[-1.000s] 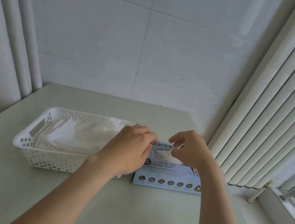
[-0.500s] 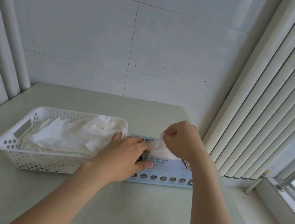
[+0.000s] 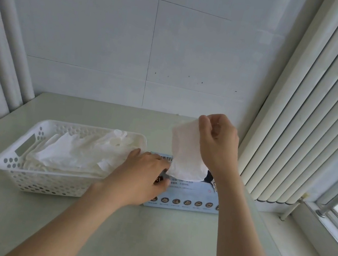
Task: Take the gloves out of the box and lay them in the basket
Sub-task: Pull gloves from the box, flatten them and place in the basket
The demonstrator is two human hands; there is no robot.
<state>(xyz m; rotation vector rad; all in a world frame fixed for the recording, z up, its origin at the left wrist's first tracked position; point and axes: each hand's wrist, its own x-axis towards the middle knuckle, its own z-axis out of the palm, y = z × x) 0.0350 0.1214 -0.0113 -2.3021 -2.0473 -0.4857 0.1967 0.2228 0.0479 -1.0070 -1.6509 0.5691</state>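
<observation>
On the pale green table (image 3: 143,246), the left hand (image 3: 142,177) presses the light-blue cardboard box (image 3: 188,194). The right hand (image 3: 217,142) pinches a thin white glove (image 3: 186,153) rising from it — a fast pull may drag extras out.

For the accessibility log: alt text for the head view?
The right hand pinches a white glove raised above a light-blue box, its lower end at the opening, while the left hand rests on the box. A white basket holding more gloves stands beside the box on a table.

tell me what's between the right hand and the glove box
In the head view, a white glove spans that stretch: the right hand pinches its top edge, and its lower end reaches down to the box top.
</observation>
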